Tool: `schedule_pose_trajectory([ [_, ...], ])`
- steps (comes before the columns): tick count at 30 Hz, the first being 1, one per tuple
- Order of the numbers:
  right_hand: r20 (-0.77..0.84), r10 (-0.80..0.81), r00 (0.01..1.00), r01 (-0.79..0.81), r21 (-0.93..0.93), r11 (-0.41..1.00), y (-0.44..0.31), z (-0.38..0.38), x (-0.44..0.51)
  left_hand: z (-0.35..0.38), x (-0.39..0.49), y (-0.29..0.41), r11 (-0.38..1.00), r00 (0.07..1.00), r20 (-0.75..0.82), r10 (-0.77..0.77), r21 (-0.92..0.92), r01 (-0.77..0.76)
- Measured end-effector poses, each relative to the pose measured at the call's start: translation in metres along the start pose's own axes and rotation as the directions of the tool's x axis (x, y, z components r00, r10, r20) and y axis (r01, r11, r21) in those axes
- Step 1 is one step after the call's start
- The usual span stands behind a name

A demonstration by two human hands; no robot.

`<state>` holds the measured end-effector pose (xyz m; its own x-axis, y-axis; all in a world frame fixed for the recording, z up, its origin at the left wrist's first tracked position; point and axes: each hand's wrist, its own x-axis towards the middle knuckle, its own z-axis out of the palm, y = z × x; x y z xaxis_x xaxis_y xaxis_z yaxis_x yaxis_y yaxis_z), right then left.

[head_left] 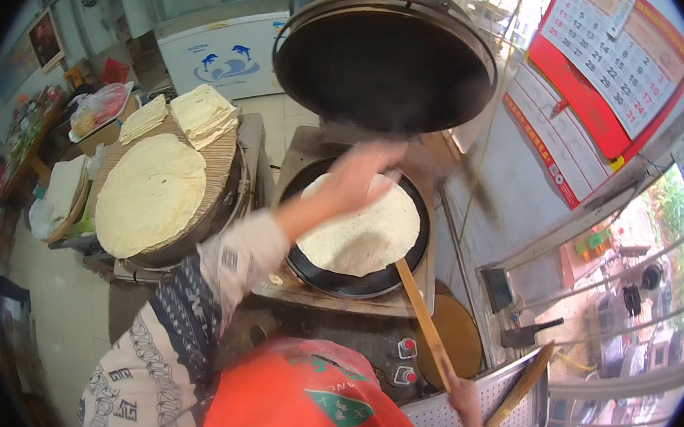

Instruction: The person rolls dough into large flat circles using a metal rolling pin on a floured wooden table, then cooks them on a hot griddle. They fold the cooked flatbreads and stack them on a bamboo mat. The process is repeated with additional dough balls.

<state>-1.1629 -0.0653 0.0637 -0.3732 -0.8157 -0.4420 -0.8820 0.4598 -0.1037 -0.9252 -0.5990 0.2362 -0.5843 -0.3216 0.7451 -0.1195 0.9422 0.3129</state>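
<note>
A round thin flatbread [377,235] lies on the black round griddle [350,289], below its raised dark lid [387,69]. My left hand [361,175], blurred and with its fingers spread, is over the upper left part of the flatbread and holds nothing; contact with the bread cannot be told. My right hand [465,395], at the lower right, grips the end of a long flat wooden stick [422,311]. The stick's far tip meets the flatbread's lower right edge and seems to reach slightly under it.
To the left, a large flatbread [149,195] and folded flatbread stacks [203,115] lie on a round slatted mat [222,171]. A perforated metal tray [536,411] with a bristle brush [523,385] stands at lower right, near red knobs [407,347]. A wall and barred window bound the right side.
</note>
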Motion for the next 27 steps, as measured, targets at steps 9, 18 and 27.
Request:
schedule_pose_trajectory([
  [9,-0.337,0.161,0.927,0.064,0.568,0.82,-0.162,0.004,0.176,-0.125,-0.604,0.154,0.128,-0.148,0.471,-0.87,0.504,0.854],
  [18,-0.547,-0.315,0.776,0.56,0.367,0.743,-0.347,-0.125,0.135,-0.209,-0.764,0.266,-0.145,-0.364,0.102,-0.926,0.793,0.592],
  [27,-0.355,-0.74,0.572,0.803,0.058,0.593,-0.497,-0.064,0.103,-0.203,-0.718,0.225,0.098,0.089,0.054,-0.995,0.201,0.975],
])
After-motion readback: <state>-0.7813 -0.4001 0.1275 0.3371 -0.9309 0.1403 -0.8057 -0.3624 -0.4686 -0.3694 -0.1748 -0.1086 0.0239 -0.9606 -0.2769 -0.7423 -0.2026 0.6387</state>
